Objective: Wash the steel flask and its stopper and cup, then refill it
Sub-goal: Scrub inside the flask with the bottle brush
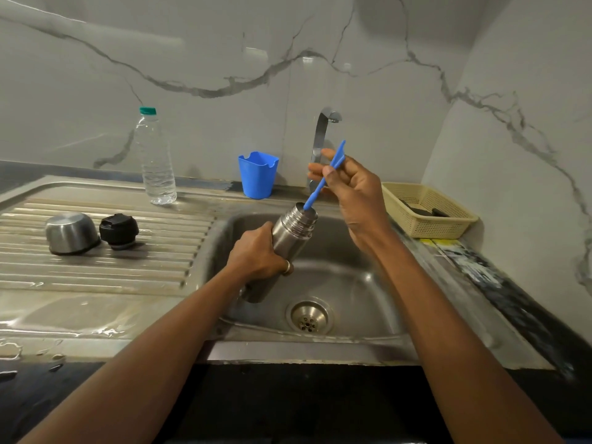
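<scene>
step in hand, as i read it: scrubbing the flask's inside; refill not begun.

far left on the drainboard (96, 270): cup (72, 233) upside down, stopper (119, 230) just beside it, both apart from the hands. behind them a water bottle (155, 158), capped, upright; then a blue holder (258, 174) by the wall.

left hand (256, 254) curled round the flask (294, 229) at mid-body, holding it tilted over the sink (352, 283), mouth up and away from the person. brush (317, 187) handle runs down into the mouth; its head is hidden inside.

right hand (355, 193) above and right of the mouth, thumb and fingers pinching the handle's upper part. tap (322, 136) behind it; no water seen running. basket (429, 209) far right on the table.

next move likely calls for short strokes along the flask's axis, left grip firm on wet steel, then a rinse.
</scene>
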Tool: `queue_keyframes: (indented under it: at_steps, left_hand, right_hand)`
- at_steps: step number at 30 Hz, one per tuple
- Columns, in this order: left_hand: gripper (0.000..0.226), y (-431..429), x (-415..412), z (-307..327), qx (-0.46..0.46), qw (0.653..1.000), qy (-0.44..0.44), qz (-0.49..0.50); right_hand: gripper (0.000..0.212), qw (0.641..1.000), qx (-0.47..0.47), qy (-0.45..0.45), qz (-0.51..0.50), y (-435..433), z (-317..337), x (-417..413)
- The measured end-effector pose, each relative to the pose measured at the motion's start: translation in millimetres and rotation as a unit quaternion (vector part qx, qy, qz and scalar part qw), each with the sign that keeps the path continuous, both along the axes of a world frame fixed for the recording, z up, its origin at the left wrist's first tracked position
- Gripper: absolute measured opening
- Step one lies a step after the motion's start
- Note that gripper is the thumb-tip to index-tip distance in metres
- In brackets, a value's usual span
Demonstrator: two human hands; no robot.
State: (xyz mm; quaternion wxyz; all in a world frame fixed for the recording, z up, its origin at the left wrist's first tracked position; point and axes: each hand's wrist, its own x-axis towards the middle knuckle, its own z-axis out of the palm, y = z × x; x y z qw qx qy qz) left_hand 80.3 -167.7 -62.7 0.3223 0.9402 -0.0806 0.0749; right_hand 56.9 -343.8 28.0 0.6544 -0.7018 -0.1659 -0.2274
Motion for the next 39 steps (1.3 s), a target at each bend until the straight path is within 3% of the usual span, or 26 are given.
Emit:
queue_keyframes:
  at_steps: [5,10,15,18,21,24,26,29,32,35,39]
  left_hand:
    - [0.070,-5,-3,1,-0.003,0.999,-0.045,-0.005]
    - [0.068,-7,-5,4,0.002,0.989,-0.143,0.029]
    - [0.073,-4,-8,8,0.004,0.980,-0.196,0.032]
    - [0.074,-7,-9,9,0.030,0.974,-0.224,0.006]
    - [0.077,-7,-8,11,0.056,0.966,-0.252,0.002]
    - [0.074,-7,-9,13,0.091,0.951,-0.296,-0.015]
    - [0.073,-6,-7,15,0.120,0.941,-0.315,-0.014]
    - [0.078,-7,-4,20,0.125,0.946,-0.297,0.021]
    - [0.084,-6,-1,17,0.059,0.956,-0.280,0.065]
    - [0.104,-12,-5,18,-0.051,0.973,-0.184,0.128]
    - [0.104,-18,0,22,-0.205,0.956,-0.074,0.195]
  right_hand:
    - [0.021,0.999,0.031,0.005,-0.005,-14,3,-9]
    - [0.013,0.998,0.036,-0.013,-0.041,-25,13,-18]
    - [0.008,0.998,-0.038,0.021,-0.036,-42,27,-34]
    - [0.007,0.985,-0.156,0.064,-0.048,-63,35,-55]
    - [0.005,0.936,-0.321,0.114,-0.091,-75,46,-77]
    - [0.008,0.810,-0.559,0.106,-0.142,-69,48,-85]
    - [0.017,0.757,-0.627,0.097,-0.159,-55,35,-84]
    - [0.031,0.727,-0.658,0.049,-0.190,-38,6,-82]
    - [0.031,0.746,-0.637,0.004,-0.192,-36,-20,-76]
    - [0.032,0.763,-0.616,-0.031,-0.194,-43,-36,-64]
    - [0.030,0.785,-0.581,-0.071,-0.203,-48,-50,-56]
